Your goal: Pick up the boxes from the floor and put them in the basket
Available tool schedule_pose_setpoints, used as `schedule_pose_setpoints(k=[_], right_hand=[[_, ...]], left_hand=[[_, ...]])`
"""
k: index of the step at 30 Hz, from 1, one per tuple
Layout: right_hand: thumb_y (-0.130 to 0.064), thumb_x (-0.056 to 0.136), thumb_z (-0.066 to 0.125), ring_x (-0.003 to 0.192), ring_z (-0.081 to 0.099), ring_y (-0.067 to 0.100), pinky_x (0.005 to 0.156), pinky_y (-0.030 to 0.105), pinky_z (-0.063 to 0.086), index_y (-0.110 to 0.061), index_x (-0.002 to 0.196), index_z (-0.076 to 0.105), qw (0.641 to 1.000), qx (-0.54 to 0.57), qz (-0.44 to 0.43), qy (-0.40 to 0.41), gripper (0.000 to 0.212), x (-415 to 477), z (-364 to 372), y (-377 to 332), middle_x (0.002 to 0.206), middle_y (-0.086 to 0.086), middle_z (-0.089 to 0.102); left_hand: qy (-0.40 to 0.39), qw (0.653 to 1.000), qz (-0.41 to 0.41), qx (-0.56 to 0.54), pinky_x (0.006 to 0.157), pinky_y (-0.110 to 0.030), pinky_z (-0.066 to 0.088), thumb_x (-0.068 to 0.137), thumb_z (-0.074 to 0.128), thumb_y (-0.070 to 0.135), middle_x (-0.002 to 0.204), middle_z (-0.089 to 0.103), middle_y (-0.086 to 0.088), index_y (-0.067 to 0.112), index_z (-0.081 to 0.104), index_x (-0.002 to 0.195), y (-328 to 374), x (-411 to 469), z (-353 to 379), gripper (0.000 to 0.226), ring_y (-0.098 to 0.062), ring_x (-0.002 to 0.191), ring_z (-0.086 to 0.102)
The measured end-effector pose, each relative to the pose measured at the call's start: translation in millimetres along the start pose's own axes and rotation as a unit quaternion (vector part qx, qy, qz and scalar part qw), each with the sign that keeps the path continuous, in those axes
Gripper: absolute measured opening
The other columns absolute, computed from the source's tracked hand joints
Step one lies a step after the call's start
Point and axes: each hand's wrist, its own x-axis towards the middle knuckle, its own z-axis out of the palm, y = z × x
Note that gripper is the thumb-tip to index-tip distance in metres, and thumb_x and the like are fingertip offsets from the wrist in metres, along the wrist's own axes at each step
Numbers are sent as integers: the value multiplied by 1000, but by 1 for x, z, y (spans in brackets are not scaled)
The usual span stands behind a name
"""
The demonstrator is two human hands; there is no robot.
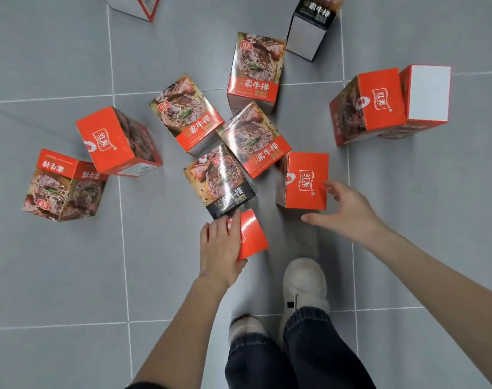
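Eleven printed food boxes [186, 113] lie scattered on the grey tiled floor [70, 276], some upright and some tipped on a side. One of them, the corner box [132, 7] at the top-left edge, is cut off by the frame. Two carry a black band: the far black-banded box [312, 21] at the top and the near black-banded box [219, 181] in the middle. The rest show orange-red panels.

The left grip [221, 242] reaches down on a straight arm and is clamped on the orange end of the near black-banded box, with the fingers curled over the top and the thumb beneath. The right grip [343, 209] is apart, fingers spread. Its fingertips are at the right edge of the orange-topped box [306, 181], and its thumb stretches out below that box's near corner. I cannot tell whether it touches the box.

Two pale shoes [303, 282] and dark trousers [295, 355] show below.
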Motion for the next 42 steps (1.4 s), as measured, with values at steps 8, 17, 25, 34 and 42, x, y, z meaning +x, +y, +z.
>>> schedule_pose_setpoints(k=[8, 17, 25, 34, 42], right_hand=[[-24, 71, 79, 122, 49, 30, 94, 34, 40, -7, 130, 45, 999, -30, 44, 2, 70, -10, -9, -13, 132, 14, 52], [-41, 62, 83, 133, 35, 37, 108, 46, 34, -2, 142, 20, 982, 48, 170, 66, 109, 33, 18, -9, 142, 22, 36], [-45, 57, 85, 132, 34, 39, 106, 53, 32, -9, 144, 9, 963, 82, 205, 156, 120, 73, 73, -13, 142, 20, 33], [-35, 63, 83, 133, 31, 40, 106, 53, 29, -3, 141, 16, 953, 41, 224, 201, 108, 73, 70, -25, 142, 23, 32], [-39, 48, 88, 121, 48, 37, 101, 50, 41, -4, 129, 33, 977, 34, 128, 165, 105, -15, 16, -79, 128, 20, 49]], left_hand=[[-59, 983, -77, -157, 104, -38, 28, 67, 76, 48, 137, 37, -8, 20, 4, 150, -35, -9, -95, 113, -27, 127, 35], [-44, 946, -110, -302, 94, -45, 47, 42, 72, 65, 123, 55, 2, 25, 35, 135, -66, -9, -145, 108, -20, 112, 54], [-30, 902, -152, -403, 87, -38, 52, 46, 75, 51, 109, 61, 5, 29, 45, 122, -75, -7, -124, 85, -15, 98, 60], [-17, 905, -162, -394, 90, -43, 50, 46, 77, 51, 112, 62, 5, 25, 46, 123, -92, -25, -129, 87, -16, 100, 60], [0, 892, -187, -413, 92, -44, 50, 42, 77, 55, 113, 64, 7, 27, 46, 126, -105, -101, -198, 94, -16, 103, 62]])
